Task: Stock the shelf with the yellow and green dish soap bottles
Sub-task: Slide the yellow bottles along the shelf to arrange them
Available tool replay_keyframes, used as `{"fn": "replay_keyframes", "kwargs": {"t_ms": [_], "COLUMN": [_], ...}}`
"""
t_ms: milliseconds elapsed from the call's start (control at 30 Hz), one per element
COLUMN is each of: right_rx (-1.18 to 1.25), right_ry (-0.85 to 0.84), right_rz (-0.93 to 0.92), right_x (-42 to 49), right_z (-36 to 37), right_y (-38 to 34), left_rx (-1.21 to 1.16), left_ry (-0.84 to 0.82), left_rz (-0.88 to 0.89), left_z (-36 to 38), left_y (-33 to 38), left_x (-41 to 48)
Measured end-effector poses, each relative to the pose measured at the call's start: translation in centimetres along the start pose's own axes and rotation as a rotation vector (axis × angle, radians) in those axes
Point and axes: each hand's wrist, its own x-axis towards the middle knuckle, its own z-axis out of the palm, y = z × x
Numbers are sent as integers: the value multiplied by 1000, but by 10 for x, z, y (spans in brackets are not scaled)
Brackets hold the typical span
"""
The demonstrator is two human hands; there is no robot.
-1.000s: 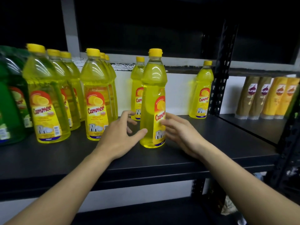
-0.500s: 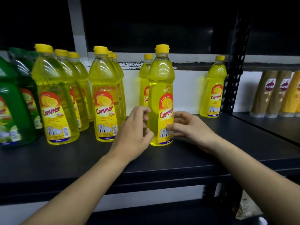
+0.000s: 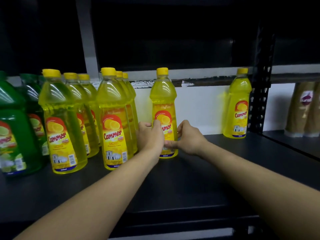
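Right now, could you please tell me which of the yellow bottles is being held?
The middle yellow bottle, gripped low by the left hand and right hand; it alone is touched.

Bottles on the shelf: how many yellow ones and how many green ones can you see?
Yellow bottles: 8
Green bottles: 2 plainly seen; more may hide behind
Total: 10
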Motion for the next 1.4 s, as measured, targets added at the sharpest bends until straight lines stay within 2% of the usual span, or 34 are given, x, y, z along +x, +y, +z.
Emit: {"fn": "replay_keyframes", "kwargs": {"t_ms": [67,200,667,1167,1300,1400], "right_rx": [-29,130,147,33,15,1], "right_ry": [9,27,117,25,42,78], "right_rz": [-13,-64,-5,-98,-87,-25], "right_x": [7,0,10,14,14,16], "right_z": [4,17,25,21,19,11], "right_y": [2,24,36,38,41,51], "left_rx": [57,263,325,456,478,579], "left_ry": [18,-88,-187,-115,-65,-219], "left_rz": [49,360,423,473,641,842], "left_z": [3,-6,-8,-6,-8,-9], "left_y": [-5,-37,-48,-47,-38,-28], "left_x": [2,4,16,9,-3,-18]}}
